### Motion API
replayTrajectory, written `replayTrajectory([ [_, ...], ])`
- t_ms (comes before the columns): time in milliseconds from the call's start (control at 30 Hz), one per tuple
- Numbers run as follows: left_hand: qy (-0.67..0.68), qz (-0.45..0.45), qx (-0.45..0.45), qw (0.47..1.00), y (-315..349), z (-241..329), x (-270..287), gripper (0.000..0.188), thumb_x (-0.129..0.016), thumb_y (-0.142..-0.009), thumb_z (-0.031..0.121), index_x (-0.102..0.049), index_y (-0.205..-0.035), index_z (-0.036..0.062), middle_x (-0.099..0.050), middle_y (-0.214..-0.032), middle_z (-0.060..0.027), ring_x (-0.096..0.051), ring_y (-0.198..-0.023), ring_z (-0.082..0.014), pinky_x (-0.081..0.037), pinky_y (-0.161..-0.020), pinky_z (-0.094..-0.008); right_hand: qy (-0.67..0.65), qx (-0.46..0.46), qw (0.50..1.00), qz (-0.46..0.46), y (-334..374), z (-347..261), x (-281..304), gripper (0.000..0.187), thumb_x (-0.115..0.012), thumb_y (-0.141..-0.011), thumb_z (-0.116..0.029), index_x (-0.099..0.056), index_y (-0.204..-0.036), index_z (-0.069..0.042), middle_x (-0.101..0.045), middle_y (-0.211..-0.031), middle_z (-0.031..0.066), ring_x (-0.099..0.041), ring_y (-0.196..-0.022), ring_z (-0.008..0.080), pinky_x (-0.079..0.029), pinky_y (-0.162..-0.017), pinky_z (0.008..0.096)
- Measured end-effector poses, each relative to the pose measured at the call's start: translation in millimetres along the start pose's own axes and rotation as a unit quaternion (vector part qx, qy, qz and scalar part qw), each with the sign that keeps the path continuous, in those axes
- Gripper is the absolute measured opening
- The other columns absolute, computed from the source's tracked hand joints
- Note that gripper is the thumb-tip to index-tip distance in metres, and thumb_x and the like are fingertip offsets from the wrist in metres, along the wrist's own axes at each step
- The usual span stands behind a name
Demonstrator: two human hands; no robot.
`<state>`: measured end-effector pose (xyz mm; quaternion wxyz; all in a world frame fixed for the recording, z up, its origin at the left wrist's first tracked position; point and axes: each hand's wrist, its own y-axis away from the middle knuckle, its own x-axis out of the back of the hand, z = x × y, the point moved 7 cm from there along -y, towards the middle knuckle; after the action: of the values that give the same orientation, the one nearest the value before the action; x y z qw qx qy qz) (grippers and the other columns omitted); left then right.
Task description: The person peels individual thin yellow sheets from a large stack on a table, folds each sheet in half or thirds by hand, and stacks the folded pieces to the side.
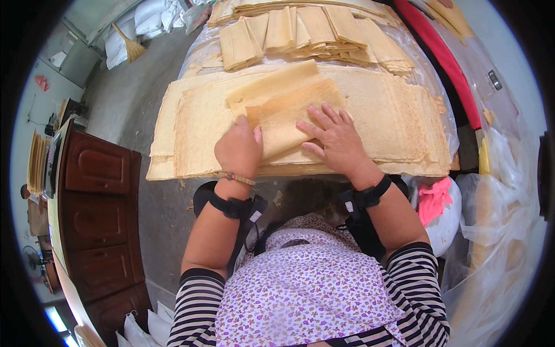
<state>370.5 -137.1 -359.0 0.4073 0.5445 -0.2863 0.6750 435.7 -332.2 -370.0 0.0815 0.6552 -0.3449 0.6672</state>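
Note:
A thin yellow-tan sheet [283, 115], rather like tofu skin, lies partly folded over itself, its far corner slanting up to the right. My left hand [239, 149] is closed on the sheet's left edge, fingers curled and thumb against it. Spread flat, my right hand [335, 140] presses on the right part of the same sheet. Beneath is a broad stack of large, rough-edged sheets [399, 121] of the same material. Beyond that stack, folded sheets [315, 37] lie in an overlapping row. The underside of the fold is hidden.
More flat sheets [260, 8] lie at the table's far end. Left stands a dark wooden cabinet [97, 217]; a straw broom [134, 49] leans near white sacks [149, 17]. On the right are a red strip [448, 63], clear plastic sheeting [500, 231] and a pink cloth [433, 199].

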Motion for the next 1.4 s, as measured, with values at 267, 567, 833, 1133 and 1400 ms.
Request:
replayTrajectory([
  [267,0.017,0.122,-0.359,0.925,27,46,-12,0.058,-0.070,-0.085,0.022,-0.053,-0.138,0.0078,-0.052,-0.144,-0.0162,-0.043,-0.139,-0.0333,-0.037,-0.112,-0.0444,-0.015,0.039,0.999,-0.026,-22,11,14,0.045,-0.072,-0.083,-0.039,-0.067,-0.126,-0.025,-0.058,-0.136,0.0068,-0.053,-0.123,0.0293,-0.044,-0.101,0.0437],
  [567,0.136,-0.063,-0.307,0.940,8,-5,27,0.029,-0.070,-0.085,0.012,-0.069,-0.112,0.0031,-0.072,-0.107,-0.0107,-0.068,-0.097,-0.0249,-0.053,-0.084,-0.0325,-0.128,0.074,0.989,0.003,-15,64,39,0.024,-0.073,-0.080,-0.022,-0.076,-0.103,-0.013,-0.072,-0.101,0.0075,-0.066,-0.094,0.0247,-0.053,-0.083,0.0374],
  [833,0.582,-0.084,-0.007,0.809,18,-67,-7,0.029,-0.069,-0.094,0.026,-0.071,-0.106,-0.0003,-0.066,-0.080,0.0036,-0.058,-0.067,-0.0078,-0.047,-0.061,-0.0252,-0.495,-0.270,0.824,-0.046,4,79,9,0.025,-0.066,-0.095,-0.024,-0.072,-0.098,-0.001,-0.059,-0.077,-0.0046,-0.051,-0.076,0.0030,-0.044,-0.066,0.0229],
  [1133,0.028,0.084,0.017,0.996,20,-62,-10,0.020,-0.066,-0.093,0.026,-0.064,-0.088,0.0061,-0.066,-0.079,-0.0094,-0.062,-0.063,-0.0231,-0.047,-0.057,-0.0404,-0.073,-0.251,0.964,0.045,-35,64,-8,0.039,-0.053,-0.099,-0.039,-0.064,-0.085,-0.004,-0.070,-0.085,0.0205,-0.067,-0.079,0.0394,-0.053,-0.070,0.0486],
  [1400,-0.024,0.191,-0.364,0.911,44,16,-5,0.062,-0.059,-0.093,0.047,-0.050,-0.143,0.0118,-0.045,-0.151,-0.0126,-0.038,-0.142,-0.0318,-0.029,-0.116,-0.0456,0.008,-0.329,0.941,-0.075,-52,59,-8,0.032,-0.053,-0.099,-0.036,-0.068,-0.104,-0.008,-0.072,-0.095,0.0167,-0.069,-0.092,0.0357,-0.054,-0.080,0.0466],
])
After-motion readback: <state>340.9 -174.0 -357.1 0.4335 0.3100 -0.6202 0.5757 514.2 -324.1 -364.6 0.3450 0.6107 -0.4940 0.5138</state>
